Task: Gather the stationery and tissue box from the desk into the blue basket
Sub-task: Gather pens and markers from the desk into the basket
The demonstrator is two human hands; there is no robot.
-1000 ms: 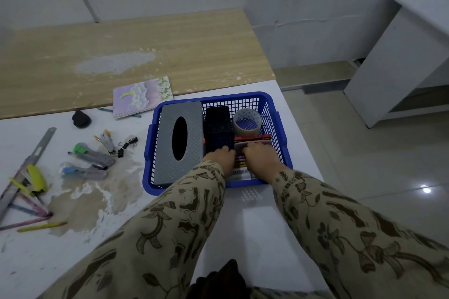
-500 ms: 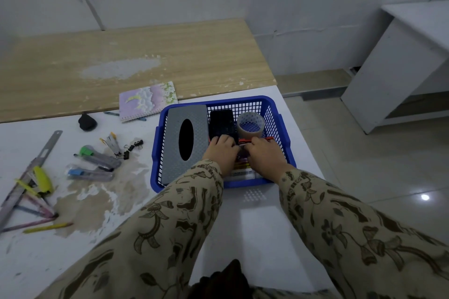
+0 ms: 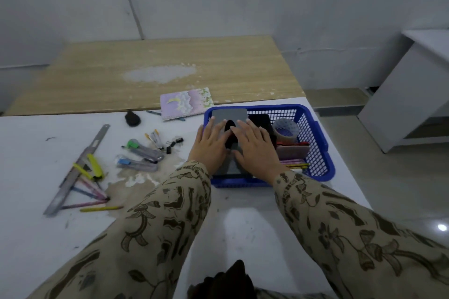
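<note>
hands: left hand (image 3: 210,145) and right hand (image 3: 255,150) both lie flat on the tissue box (image 3: 229,114), side by side, fingers straight and a bit spread, not gripping anything
tissue box: grey, sits in the left part of the basket (image 3: 323,153), dark slot peeking out between the hands
basket: blue, on the white desk (image 3: 36,148), over at the right side
also in the basket: black box (image 3: 260,121) just right of the tissue box, tape roll (image 3: 285,128) in the far right corner, a pinkish flat thing and a few pencils (image 3: 295,165) nearer on the right
out on the desk: notebook (image 3: 185,103) just past the basket's far left corner, partly on the wooden table (image 3: 145,60); clips (image 3: 175,144) and two grey cutters (image 3: 143,152) left of the basket; ruler (image 3: 77,170), yellow cutter (image 3: 96,165) and a fan of pens (image 3: 90,201) way over on the left; small black lump (image 3: 132,119) near the far edge, can't tell what it is
sleeves: patterned tan, both reaching in from the near side
</note>
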